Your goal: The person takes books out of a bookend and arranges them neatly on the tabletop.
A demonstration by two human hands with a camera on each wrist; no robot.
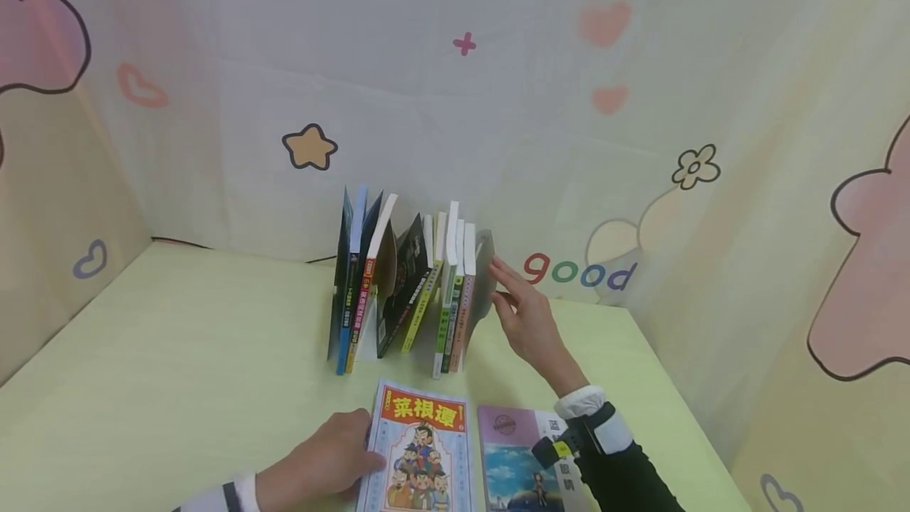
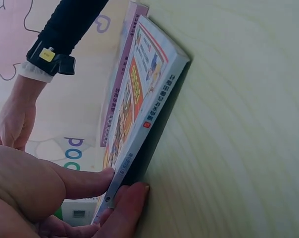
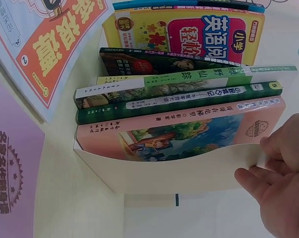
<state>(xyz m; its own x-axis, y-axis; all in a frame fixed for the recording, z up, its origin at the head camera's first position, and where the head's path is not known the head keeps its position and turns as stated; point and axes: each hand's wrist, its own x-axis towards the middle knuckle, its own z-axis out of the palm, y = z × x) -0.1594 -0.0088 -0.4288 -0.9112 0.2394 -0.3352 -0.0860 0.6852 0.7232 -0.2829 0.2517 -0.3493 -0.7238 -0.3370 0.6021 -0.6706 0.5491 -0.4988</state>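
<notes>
My left hand grips the left edge of a pale blue book with a red title panel and cartoon figures. In the left wrist view, the thumb lies on its cover and the fingers beneath, with the book tilted off the table. At the right end of a row of upright books, my right hand pinches the edge of a thin, pale, curved bookend. Beside that bookend stands a pink-spined book, then green-spined ones. Further left, a dark book and a yellow-spined book lean to the right.
A purple and blue book lies flat under the right forearm, right of the pale blue one. A dark left bookend closes the row's other end. The pale table meets a printed curtain behind.
</notes>
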